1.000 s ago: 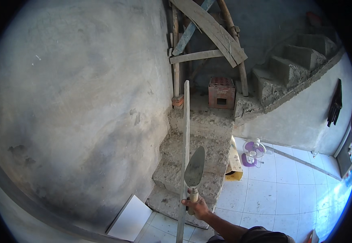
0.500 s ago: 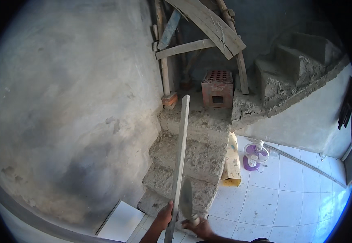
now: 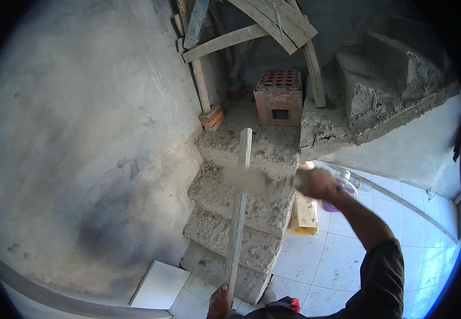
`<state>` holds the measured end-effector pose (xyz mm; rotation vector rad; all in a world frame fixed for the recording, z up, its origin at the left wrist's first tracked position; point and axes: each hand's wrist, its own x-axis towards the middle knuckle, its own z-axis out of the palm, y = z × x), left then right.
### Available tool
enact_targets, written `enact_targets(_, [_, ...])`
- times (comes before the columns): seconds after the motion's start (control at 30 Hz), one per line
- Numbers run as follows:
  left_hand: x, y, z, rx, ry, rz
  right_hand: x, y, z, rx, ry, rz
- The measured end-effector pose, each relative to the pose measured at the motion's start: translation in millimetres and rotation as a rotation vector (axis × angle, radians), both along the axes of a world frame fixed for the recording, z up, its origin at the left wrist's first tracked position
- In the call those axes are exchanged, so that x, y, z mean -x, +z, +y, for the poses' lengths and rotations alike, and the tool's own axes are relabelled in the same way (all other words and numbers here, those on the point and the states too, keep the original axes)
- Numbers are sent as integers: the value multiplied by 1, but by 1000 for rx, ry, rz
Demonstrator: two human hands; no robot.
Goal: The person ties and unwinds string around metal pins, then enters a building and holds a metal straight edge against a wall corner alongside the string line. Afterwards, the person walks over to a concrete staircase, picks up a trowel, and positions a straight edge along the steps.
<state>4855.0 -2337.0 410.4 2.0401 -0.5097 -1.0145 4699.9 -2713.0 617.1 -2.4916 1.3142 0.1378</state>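
Note:
My left hand [image 3: 220,302] is closed round the lower end of a long, pale straight bar [image 3: 236,228], which slants up in front of rough concrete steps [image 3: 265,204]. Out to the right, my right hand [image 3: 319,184] grips a trowel [image 3: 259,182] by its handle. The trowel's blade points left and is smeared by motion. It overlaps the upper part of the bar; whether the two touch I cannot tell.
A red plastic crate [image 3: 279,109] stands on the landing below wooden props and boards [image 3: 225,43]. More rough stairs [image 3: 371,98] climb at the right. A yellowish carton [image 3: 303,217] and a purple-white fan [image 3: 346,183] stand beside the steps. One white panel [image 3: 159,285] lies by the left wall.
My right hand has swung up and right with the trowel, from beside the bar's lower end to near its upper part. My left hand sits lower on the bar. The view has shifted slightly.

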Motion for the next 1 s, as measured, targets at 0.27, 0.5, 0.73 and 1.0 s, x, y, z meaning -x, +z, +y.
enact_targets(0.27, [-3,-17,-2,2,-16,-46,3,-19,-66,120,13,-237])
enact_targets(0.5, [8,-5,-11,66,61,15,13,-21,-100,278,221,-321])
enact_targets(0.73, [9,12,-20,41,79,-76,-4,-19,-33,-348,-21,-843])
enact_targets(1.0, [5,12,-13,42,4,-144,-19,-20,-18,-247,-69,-712])
